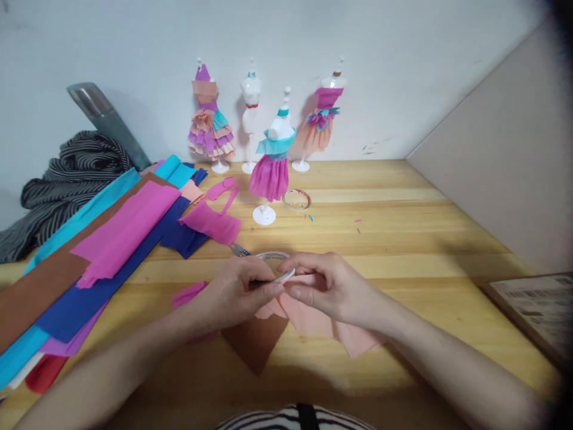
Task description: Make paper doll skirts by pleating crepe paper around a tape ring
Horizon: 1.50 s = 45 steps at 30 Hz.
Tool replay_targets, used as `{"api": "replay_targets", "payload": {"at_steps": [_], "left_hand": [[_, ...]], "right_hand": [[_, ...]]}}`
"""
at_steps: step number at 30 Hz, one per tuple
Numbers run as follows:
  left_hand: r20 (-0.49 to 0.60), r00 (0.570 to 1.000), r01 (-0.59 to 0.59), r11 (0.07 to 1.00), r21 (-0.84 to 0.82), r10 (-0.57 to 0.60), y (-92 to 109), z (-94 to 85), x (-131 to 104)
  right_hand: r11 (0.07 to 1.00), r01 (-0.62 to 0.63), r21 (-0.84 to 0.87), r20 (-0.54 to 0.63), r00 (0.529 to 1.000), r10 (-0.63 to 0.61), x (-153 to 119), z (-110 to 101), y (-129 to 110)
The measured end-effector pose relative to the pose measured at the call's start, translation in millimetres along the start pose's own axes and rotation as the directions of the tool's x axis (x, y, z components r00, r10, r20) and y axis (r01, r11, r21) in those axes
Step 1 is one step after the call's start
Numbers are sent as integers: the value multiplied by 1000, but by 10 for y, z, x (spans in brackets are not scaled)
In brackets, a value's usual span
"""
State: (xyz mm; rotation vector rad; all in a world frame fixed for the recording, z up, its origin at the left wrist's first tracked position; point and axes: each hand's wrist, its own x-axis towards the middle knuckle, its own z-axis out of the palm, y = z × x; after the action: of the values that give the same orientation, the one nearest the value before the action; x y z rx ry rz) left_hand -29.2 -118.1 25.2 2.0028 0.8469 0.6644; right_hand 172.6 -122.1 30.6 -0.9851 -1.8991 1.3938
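Observation:
My left hand [246, 288] is closed in a pinch at the upper edge of a peach crepe paper strip [313, 319]. My right hand [333, 285] grips the same paper a little to the right, fingers bent and thumb pressed in. Between the two thumbs shows a narrow whitish strip [285, 276]; I cannot tell whether it is tape or a paper fold. Right behind the fingers lies a roll of tape [272, 255], partly hidden. Below the left hand, a brown paper piece [257, 346] rests on the wooden table [430, 239].
Small dress forms stand at the back; the nearest [270, 179] wears a teal and magenta paper dress. Coloured crepe paper sheets [129, 227] pile up on the left. Scissors [240, 250] lie partly under pink paper [212, 222]. A beaded ring [296, 200] sits behind.

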Motion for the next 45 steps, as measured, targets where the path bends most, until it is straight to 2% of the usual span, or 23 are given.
{"api": "replay_targets", "payload": {"at_steps": [3, 6, 11, 13, 15, 19, 21, 24, 28, 32, 37, 40, 45], "left_hand": [[-100, 980, -144, 956, 256, 175, -5, 21, -1], [-135, 927, -233, 816, 529, 351, -32, 93, -14], [-122, 840, -229, 551, 803, 528, -82, 175, -48], [-127, 823, -214, 510, 833, 553, -81, 163, -51], [-169, 835, -200, 576, 793, 523, -63, 137, -44], [-269, 884, -180, 809, 560, 383, -8, 95, -29], [-279, 915, -154, 893, 424, 290, 8, 89, -28], [-249, 953, -104, 959, 264, 172, 15, 93, -32], [-224, 966, -85, 977, 193, 129, 23, 99, -35], [-219, 969, -73, 978, 196, 117, 33, 100, -36], [-213, 968, -87, 977, 195, 129, 10, 111, -34], [-219, 964, -108, 974, 199, 152, 3, 112, -32], [-206, 963, -133, 970, 204, 175, 8, 106, -26]], "right_hand": [[1000, 12, 1, -57, 998, -12, -11, 21, 20], [993, -10, -118, -107, 994, -2, -46, 42, 29], [960, -33, -278, -71, 997, 14, -120, 34, -31], [956, -50, -289, -70, 997, 31, -133, 24, -64], [945, -37, -324, -109, 994, 2, -131, 15, -90], [896, -64, -440, -205, 978, -31, -107, -1, -107], [877, -82, -474, -228, 973, -33, -98, -7, -102], [898, -95, -430, -240, 971, -12, -90, -11, -91], [943, -94, -320, -237, 971, 16, -83, 4, -86], [969, -37, -244, -216, 976, -18, -94, 44, -81], [976, 38, -213, -157, 985, -73, -116, 51, -59], [978, 40, -207, -156, 985, -74, -112, 42, -62], [991, 78, -107, -132, 987, -92, -89, 41, -84]]}}
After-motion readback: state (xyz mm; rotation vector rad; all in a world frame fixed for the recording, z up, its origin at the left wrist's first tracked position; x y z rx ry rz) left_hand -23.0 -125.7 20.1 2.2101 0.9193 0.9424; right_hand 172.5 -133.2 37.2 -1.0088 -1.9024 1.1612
